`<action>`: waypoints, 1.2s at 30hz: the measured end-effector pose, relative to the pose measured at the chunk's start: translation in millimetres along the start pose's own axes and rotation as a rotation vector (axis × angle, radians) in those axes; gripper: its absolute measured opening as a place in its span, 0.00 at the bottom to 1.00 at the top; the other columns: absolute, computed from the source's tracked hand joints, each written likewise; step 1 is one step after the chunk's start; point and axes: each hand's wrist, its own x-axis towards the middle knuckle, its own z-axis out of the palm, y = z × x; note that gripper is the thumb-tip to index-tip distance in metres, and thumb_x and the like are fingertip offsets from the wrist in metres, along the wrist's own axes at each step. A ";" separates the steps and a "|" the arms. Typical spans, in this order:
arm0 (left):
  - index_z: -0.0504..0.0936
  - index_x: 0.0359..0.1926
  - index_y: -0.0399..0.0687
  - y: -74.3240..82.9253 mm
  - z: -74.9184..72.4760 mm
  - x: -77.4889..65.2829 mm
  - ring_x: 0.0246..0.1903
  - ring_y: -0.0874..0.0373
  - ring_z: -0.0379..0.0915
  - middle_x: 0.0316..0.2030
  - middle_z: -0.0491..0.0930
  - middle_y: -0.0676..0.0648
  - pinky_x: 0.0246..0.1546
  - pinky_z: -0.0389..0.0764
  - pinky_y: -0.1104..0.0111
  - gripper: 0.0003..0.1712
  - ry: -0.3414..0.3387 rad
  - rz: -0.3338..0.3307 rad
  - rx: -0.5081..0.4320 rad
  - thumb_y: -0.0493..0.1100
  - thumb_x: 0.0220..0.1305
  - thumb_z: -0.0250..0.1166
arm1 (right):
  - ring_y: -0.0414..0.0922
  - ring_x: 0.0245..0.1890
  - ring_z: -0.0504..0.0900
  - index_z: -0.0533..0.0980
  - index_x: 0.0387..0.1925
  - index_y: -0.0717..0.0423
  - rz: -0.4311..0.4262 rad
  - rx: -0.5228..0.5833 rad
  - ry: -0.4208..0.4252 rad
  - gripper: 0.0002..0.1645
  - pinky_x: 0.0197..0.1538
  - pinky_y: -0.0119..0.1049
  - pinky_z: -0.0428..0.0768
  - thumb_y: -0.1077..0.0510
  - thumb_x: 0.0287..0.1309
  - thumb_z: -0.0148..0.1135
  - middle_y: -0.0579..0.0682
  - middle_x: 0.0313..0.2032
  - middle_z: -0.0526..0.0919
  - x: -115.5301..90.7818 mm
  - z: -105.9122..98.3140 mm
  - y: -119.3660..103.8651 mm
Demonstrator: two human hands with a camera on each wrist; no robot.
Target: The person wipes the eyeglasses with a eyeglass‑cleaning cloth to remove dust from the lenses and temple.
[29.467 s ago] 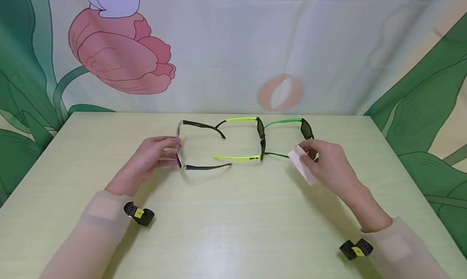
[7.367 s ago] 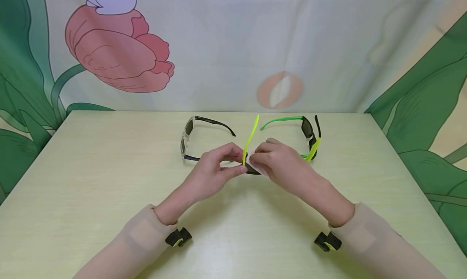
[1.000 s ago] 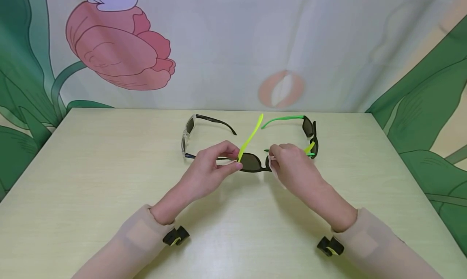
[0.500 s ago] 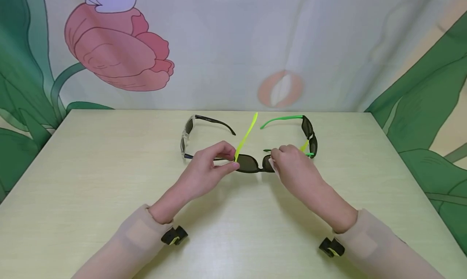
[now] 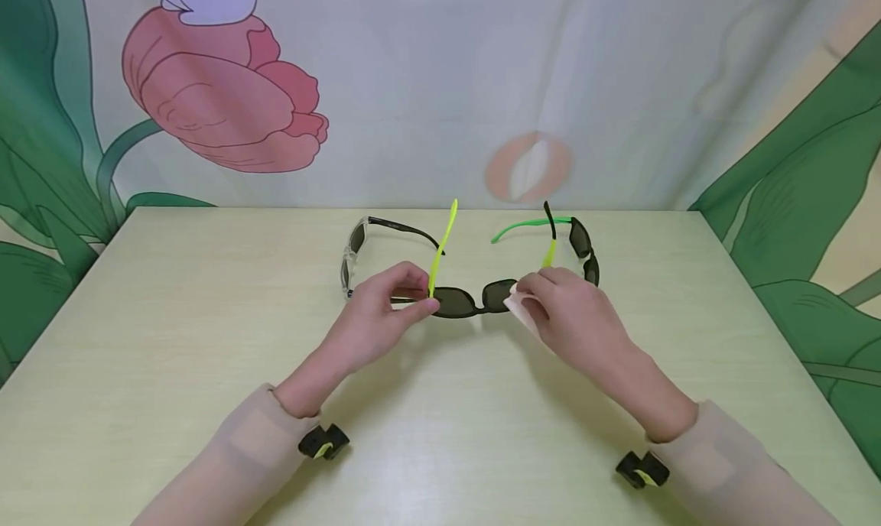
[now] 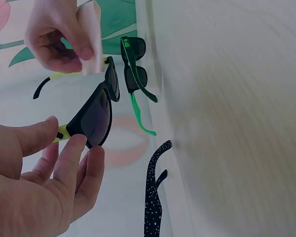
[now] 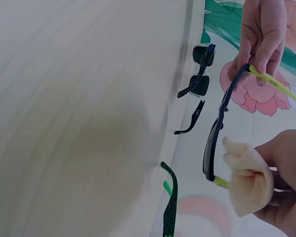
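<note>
Black-fronted sunglasses (image 5: 454, 303) with yellow-green temples are held up above the table, lenses toward me and temples pointing up and away. My left hand (image 5: 375, 312) pinches them at the left hinge, thumb and fingers on either side of the frame corner (image 6: 75, 124). My right hand (image 5: 578, 312) pinches a folded pale cloth (image 5: 521, 308) at the other end, beside the right lens. In the right wrist view the cloth (image 7: 249, 180) covers part of that side's temple, whose black tip (image 5: 548, 211) shows beyond the hand.
Clear-framed sunglasses (image 5: 357, 237) with dark temples lie unfolded on the table behind my left hand. Green-templed sunglasses (image 5: 580, 237) lie behind my right hand, partly hidden by it. A curtain (image 5: 406, 90) printed with flowers and leaves hangs beyond the table's far edge (image 5: 289, 208).
Over the last second the sunglasses shift left with my left hand, and their temples swing more upright. My right hand slides right with the cloth. Earlier, they lay between the other two pairs.
</note>
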 end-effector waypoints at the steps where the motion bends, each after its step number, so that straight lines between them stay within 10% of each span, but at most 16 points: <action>1: 0.79 0.43 0.47 0.1 -0.5 0.0 0.51 0.55 0.82 0.44 0.82 0.50 0.51 0.82 0.57 0.09 0.001 -0.008 -0.004 0.38 0.67 0.71 | 0.51 0.35 0.84 0.83 0.41 0.61 -0.009 0.012 0.028 0.10 0.34 0.46 0.85 0.70 0.58 0.71 0.52 0.35 0.84 -0.4 -0.6 1.6; 13: 0.79 0.44 0.47 -2.6 -1.7 -0.2 0.52 0.53 0.82 0.44 0.84 0.50 0.54 0.80 0.54 0.08 0.010 -0.042 -0.007 0.39 0.68 0.71 | 0.48 0.32 0.79 0.74 0.49 0.71 0.019 0.190 0.439 0.14 0.29 0.40 0.81 0.72 0.63 0.66 0.59 0.36 0.78 5.6 -3.4 18.4; 24: 0.79 0.43 0.50 -1.3 1.3 -2.8 0.52 0.55 0.82 0.44 0.85 0.50 0.53 0.80 0.53 0.08 -0.015 -0.014 -0.036 0.39 0.69 0.70 | 0.47 0.37 0.80 0.75 0.50 0.70 0.143 0.315 0.469 0.15 0.39 0.17 0.77 0.71 0.63 0.68 0.58 0.37 0.79 7.8 3.1 22.4; 36: 0.78 0.43 0.48 1.7 0.5 -5.1 0.52 0.54 0.82 0.44 0.85 0.48 0.52 0.83 0.57 0.09 -0.013 0.055 -0.017 0.35 0.68 0.70 | 0.48 0.37 0.83 0.77 0.50 0.69 0.204 0.373 0.438 0.20 0.39 0.18 0.79 0.69 0.58 0.74 0.58 0.41 0.83 7.2 6.6 23.7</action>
